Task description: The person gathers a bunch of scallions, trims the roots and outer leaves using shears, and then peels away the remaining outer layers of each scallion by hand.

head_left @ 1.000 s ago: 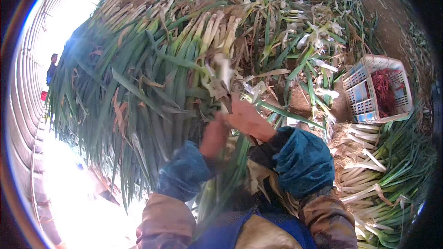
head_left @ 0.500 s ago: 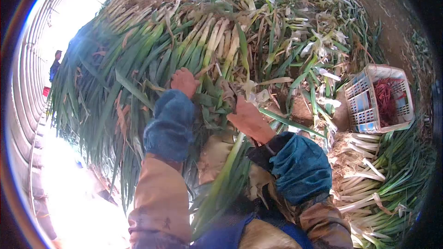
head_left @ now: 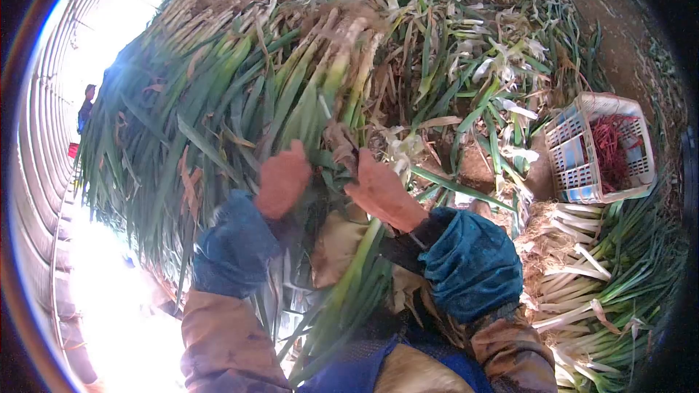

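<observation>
Long green onions [head_left: 313,65] lie in a thick layer before me, white root ends away and leaves toward me. My left hand [head_left: 284,180], blurred by motion, is closed around some of their green leaves. Beside it, my right hand [head_left: 382,191] is closed on a narrow brownish thing [head_left: 340,144] with a pale tip, whose kind I cannot make out. Its far end lies over the onion leaves. Below my hands, more green onions [head_left: 357,262] rest across my lap, partly hidden by my sleeves.
A white plastic basket [head_left: 575,149] with red strands [head_left: 614,149] stands at right. Below it lies a row of cleaner green onions [head_left: 575,276]. Peeled leaf scraps [head_left: 502,73] litter the upper right. A person [head_left: 87,108] is far off at left, by the ribbed wall.
My left hand has moved down and toward me, with onions under it shifting along. My right hand has moved slightly left and down.
</observation>
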The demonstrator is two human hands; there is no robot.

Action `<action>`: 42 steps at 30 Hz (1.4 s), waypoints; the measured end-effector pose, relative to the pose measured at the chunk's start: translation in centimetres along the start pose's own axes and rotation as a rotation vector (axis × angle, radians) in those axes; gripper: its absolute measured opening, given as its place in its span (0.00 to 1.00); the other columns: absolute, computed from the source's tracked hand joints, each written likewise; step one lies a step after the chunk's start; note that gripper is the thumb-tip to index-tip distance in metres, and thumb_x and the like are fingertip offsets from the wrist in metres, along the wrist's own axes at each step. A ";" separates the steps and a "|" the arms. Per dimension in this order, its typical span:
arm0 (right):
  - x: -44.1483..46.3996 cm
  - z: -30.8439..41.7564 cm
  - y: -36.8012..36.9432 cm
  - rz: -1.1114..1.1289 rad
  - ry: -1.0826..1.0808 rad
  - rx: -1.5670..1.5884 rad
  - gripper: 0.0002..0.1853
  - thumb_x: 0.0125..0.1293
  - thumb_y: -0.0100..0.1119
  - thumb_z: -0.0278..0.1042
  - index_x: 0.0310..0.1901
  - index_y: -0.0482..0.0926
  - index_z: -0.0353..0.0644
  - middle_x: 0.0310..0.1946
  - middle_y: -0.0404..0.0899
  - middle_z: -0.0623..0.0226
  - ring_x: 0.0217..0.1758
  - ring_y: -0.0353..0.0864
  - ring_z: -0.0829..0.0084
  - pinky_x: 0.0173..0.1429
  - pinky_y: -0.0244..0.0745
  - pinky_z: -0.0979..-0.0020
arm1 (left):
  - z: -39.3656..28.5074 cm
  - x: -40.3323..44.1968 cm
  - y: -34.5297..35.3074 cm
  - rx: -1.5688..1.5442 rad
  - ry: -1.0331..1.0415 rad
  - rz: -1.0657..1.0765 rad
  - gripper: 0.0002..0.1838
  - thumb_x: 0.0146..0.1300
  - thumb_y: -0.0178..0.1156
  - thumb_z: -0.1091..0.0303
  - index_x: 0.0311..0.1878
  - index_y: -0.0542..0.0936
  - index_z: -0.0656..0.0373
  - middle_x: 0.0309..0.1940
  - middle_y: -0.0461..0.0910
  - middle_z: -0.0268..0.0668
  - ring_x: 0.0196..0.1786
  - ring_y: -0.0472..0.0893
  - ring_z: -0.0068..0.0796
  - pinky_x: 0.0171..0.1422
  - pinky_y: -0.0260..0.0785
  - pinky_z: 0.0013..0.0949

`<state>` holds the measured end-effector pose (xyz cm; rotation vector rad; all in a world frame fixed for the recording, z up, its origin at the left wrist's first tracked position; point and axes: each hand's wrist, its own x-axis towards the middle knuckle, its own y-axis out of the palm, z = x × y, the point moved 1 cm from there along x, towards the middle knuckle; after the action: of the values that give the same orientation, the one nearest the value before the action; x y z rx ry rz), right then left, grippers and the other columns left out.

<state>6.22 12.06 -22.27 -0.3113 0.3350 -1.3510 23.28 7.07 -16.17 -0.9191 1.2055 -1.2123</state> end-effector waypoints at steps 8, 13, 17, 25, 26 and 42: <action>0.5 -2.5 -0.8 -0.100 0.105 -0.034 0.21 0.54 0.56 0.35 0.41 0.61 0.28 0.25 0.72 0.39 0.33 0.72 0.39 0.36 0.65 0.50 | -0.4 4.2 2.5 -0.057 0.684 -0.260 0.16 0.61 0.49 0.62 0.47 0.72 0.63 0.28 0.76 0.51 0.37 0.77 0.52 0.43 0.70 0.44; 0.2 -1.9 -1.5 -0.058 0.062 -0.007 0.20 0.54 0.56 0.35 0.39 0.61 0.28 0.24 0.70 0.40 0.31 0.71 0.40 0.34 0.64 0.51 | 0.4 17.2 3.9 -0.290 0.369 -0.482 0.20 0.56 0.58 0.56 0.43 0.76 0.64 0.39 0.75 0.50 0.45 0.75 0.50 0.49 0.68 0.43; -0.1 -1.1 -1.9 -0.056 0.018 0.007 0.18 0.52 0.54 0.32 0.38 0.61 0.27 0.28 0.73 0.37 0.35 0.75 0.39 0.41 0.69 0.49 | 1.9 21.1 5.6 -0.355 0.012 0.070 0.32 0.44 0.68 0.49 0.45 0.75 0.67 0.46 0.76 0.51 0.49 0.75 0.49 0.52 0.68 0.41; 0.0 -0.2 -1.7 -0.032 -0.055 0.020 0.18 0.53 0.55 0.33 0.36 0.61 0.26 0.21 0.72 0.40 0.29 0.74 0.39 0.33 0.69 0.50 | -1.0 15.4 2.3 -0.415 0.028 0.029 0.37 0.39 0.69 0.51 0.49 0.73 0.70 0.47 0.73 0.54 0.52 0.73 0.49 0.54 0.65 0.41; 0.0 -0.3 -1.6 -0.032 -0.053 0.037 0.19 0.53 0.55 0.33 0.36 0.61 0.26 0.21 0.72 0.40 0.29 0.74 0.39 0.33 0.69 0.50 | -1.0 15.3 1.9 -0.401 0.026 0.086 0.40 0.41 0.68 0.50 0.53 0.70 0.70 0.51 0.70 0.54 0.56 0.69 0.48 0.57 0.63 0.40; -1.1 0.9 -1.5 0.020 -0.035 0.034 0.24 0.53 0.57 0.33 0.45 0.61 0.25 0.25 0.72 0.41 0.32 0.74 0.43 0.33 0.66 0.52 | -0.1 10.0 -1.6 -0.113 0.076 -0.082 0.21 0.45 0.63 0.56 0.36 0.72 0.62 0.33 0.74 0.51 0.42 0.74 0.53 0.44 0.65 0.50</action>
<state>5.07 12.90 -20.79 -0.3028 0.2852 -1.3289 22.33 -3.02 -16.39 -1.0222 1.3186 -1.2636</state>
